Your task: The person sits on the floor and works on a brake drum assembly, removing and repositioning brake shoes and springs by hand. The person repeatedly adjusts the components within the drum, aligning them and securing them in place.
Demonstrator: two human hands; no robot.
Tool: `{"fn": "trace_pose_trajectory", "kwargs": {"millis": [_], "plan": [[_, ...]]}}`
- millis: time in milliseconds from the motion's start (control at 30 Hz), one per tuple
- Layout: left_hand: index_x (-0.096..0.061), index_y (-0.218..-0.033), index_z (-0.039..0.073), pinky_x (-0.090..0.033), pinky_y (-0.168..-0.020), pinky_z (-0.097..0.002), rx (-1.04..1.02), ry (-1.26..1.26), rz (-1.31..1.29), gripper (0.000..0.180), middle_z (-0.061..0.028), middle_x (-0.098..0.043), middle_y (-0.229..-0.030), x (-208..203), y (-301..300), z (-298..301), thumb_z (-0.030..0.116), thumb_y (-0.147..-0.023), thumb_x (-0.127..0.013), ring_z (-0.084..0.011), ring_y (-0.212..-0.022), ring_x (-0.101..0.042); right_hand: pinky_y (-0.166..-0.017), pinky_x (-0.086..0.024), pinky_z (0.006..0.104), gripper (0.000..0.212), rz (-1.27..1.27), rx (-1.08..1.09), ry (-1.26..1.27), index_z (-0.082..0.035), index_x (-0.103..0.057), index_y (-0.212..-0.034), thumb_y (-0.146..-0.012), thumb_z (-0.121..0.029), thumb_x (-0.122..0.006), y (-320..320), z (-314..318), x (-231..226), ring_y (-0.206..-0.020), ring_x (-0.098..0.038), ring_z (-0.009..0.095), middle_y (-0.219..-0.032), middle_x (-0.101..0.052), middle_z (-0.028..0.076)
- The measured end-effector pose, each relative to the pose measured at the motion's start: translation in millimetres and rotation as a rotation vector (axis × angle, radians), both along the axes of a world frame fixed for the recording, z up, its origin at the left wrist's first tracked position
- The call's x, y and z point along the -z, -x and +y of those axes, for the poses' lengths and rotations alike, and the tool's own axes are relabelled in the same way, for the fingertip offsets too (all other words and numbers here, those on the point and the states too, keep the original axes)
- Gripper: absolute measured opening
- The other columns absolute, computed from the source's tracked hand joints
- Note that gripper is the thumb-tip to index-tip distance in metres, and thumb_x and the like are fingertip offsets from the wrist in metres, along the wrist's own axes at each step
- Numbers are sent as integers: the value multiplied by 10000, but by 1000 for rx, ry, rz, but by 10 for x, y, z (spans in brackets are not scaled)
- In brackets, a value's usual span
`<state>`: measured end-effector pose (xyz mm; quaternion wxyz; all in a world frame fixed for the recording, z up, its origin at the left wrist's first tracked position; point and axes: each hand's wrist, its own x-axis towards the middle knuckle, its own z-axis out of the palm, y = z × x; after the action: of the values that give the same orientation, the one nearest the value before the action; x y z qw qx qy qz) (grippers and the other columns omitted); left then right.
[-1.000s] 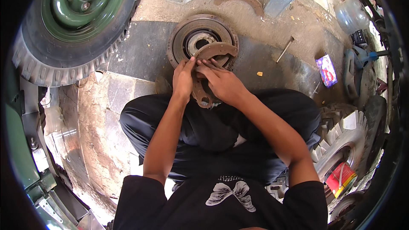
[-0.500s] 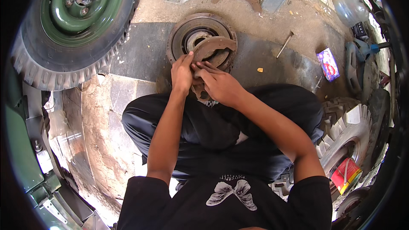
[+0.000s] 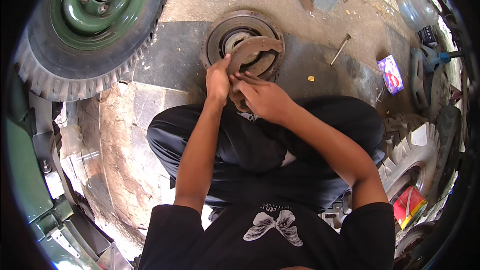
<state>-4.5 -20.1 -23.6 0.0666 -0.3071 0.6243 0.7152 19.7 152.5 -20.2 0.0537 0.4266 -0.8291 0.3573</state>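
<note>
A curved, rust-brown metal shoe (image 3: 260,44) overlaps the near side of a round, rusty metal drum (image 3: 212,35).
By the drum, the left hand (image 3: 218,82) grips the shoe; the right hand (image 3: 266,98) curls against it, gripping or not, I can't tell.

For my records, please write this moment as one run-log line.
left hand: holding curved brown part | right hand: fingers against same part | overlapped in view: round rusty disc | farther right: thin metal rod

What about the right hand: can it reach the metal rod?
Probably yes: nothing bulky stands between the right hand and the metal rod, though this hand is at the curved brown part.
</note>
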Motion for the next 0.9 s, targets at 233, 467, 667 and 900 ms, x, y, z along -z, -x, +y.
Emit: {"fn": "trace_pose_trajectory", "kwargs": {"millis": [233,467,667,900], "plan": [[-733,-1126,-83,-519,-832,-382,-39,211,128,493,-166,-738,-973,46,133,-168,386,-1013,-634,-252,-865,-664,-1231,-399,499,406,-151,-42,34,25,-515,-1322,-925,-7,-592,19,-30,-106,-1411,-541,355,-1453,-611,222],[-721,-1183,-91,-521,-913,-399,-105,211,74,500,-240,-741,-1092,47,184,-201,368,-1003,-634,-290,-987,-691,-1160,-475,473,566,-124,-21,73,31,-440,-1483,-948,-15,-619,-58,-76,-17,-1399,-544,373,-1459,-604,214],[-682,-1212,-104,-521,-937,-383,-127,152,79,544,-222,-700,-1190,114,124,-267,387,-977,-690,-285,-1094,-669,-946,-599,458,422,-293,-12,42,-23,-588,-1391,-973,-49,-642,-51,-72,-48,-1161,-699,365,-1286,-710,196],[-521,-1337,-84,-561,-848,-390,-48,-91,174,616,-202,-650,-1179,64,47,-150,273,-910,-786,-279,-965,-678,-908,-636,380,304,-682,366,538,-6,-609,-1324,-1021,-2,-577,233,-4,15,-1109,-734,317,-1257,-701,164]]}}
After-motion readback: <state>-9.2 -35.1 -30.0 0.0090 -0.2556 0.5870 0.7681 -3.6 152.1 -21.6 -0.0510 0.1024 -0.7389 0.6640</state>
